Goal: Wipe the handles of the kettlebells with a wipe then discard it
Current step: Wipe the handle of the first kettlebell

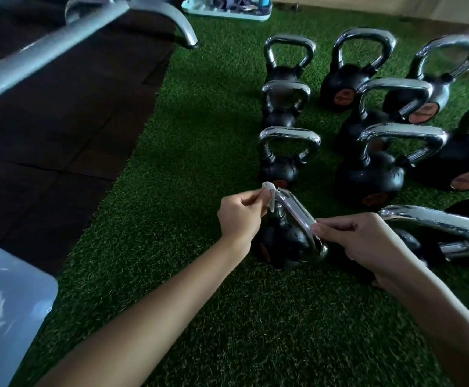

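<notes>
Green turf [188, 141] underfoot. The nearest kettlebell [280, 247] stands on it, at the front of the left-hand column. Its chrome handle [297, 212] runs diagonally between the two hands.

The left grip [238, 215] has its fingers curled, with thumb and fingertips pinching a white wipe [269, 191] against the handle's far corner. A crumpled bit of wipe sticks up above the fingers.

The right grip [364, 238] also has its fingers curled. Thumb and forefinger pinch the handle's near end, just above the black ball.

The other kettlebells [367, 180] stand in rows behind and to the right, with chrome handles, black bodies and round orange labels. One large handle sits close beside the right wrist.

Dark rubber mats [60, 121] border the turf on the left. There is a grey metal frame [60, 48] at top left and a pale blue plastic object [7, 303] at lower left, blurred.
</notes>
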The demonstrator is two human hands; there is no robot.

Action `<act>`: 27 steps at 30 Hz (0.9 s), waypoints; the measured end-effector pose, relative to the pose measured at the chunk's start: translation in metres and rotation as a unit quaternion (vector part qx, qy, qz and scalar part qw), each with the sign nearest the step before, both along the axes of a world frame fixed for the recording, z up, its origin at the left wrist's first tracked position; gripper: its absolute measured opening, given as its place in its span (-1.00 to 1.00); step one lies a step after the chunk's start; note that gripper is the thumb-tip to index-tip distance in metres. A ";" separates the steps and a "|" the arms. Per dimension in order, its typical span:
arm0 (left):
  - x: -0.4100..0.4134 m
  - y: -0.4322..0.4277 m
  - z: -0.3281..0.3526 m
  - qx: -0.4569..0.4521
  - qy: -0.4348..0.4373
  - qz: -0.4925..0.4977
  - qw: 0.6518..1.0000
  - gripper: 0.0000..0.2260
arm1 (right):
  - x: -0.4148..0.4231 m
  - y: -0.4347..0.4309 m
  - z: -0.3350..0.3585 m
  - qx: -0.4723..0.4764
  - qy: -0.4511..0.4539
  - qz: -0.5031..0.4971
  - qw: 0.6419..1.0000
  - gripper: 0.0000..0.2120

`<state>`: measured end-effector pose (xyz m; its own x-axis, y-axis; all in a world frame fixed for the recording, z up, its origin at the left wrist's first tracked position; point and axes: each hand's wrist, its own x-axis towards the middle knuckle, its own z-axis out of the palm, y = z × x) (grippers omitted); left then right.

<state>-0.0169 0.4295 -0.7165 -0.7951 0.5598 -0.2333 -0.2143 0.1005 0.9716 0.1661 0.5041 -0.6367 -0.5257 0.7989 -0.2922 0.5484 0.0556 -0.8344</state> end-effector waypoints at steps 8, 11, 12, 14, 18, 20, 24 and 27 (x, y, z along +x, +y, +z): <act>0.027 -0.013 0.003 0.008 0.007 -0.026 1.000 -0.77 | 0.001 -0.003 0.003 -0.004 0.002 -0.002 1.000 -0.81; 0.007 -0.002 0.011 -0.016 0.014 -0.030 0.999 -0.78 | -0.002 -0.004 0.005 -0.008 0.007 -0.010 1.000 -0.82; 0.004 -0.001 0.013 -0.014 0.016 -0.036 0.999 -0.78 | -0.003 -0.004 0.006 -0.009 0.006 -0.009 1.000 -0.82; 0.012 -0.010 0.015 -0.013 0.016 -0.056 0.998 -0.77 | -0.004 -0.005 0.005 -0.011 -0.001 -0.008 1.000 -0.81; 0.050 -0.038 0.013 0.027 0.018 -0.118 0.992 -0.78 | -0.001 -0.006 0.006 -0.023 -0.002 -0.018 1.000 -0.83; 0.051 -0.036 0.013 0.038 0.039 -0.105 0.993 -0.78 | -0.001 -0.005 0.008 -0.026 -0.003 -0.010 1.000 -0.86; 0.037 -0.029 0.015 0.037 0.064 -0.086 0.994 -0.78 | 0.001 -0.002 0.006 -0.041 -0.011 0.001 0.999 -0.83; 0.064 -0.050 0.001 0.053 0.085 -0.131 0.986 -0.78 | 0.003 0.000 0.005 -0.047 -0.009 0.007 0.999 -0.81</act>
<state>0.0475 0.3799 -0.7152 -0.6421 0.7657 -0.0381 -0.0270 0.0271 0.9993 0.1689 0.5039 -0.6312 -0.5310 0.7599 -0.3749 0.5624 -0.0148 -0.8267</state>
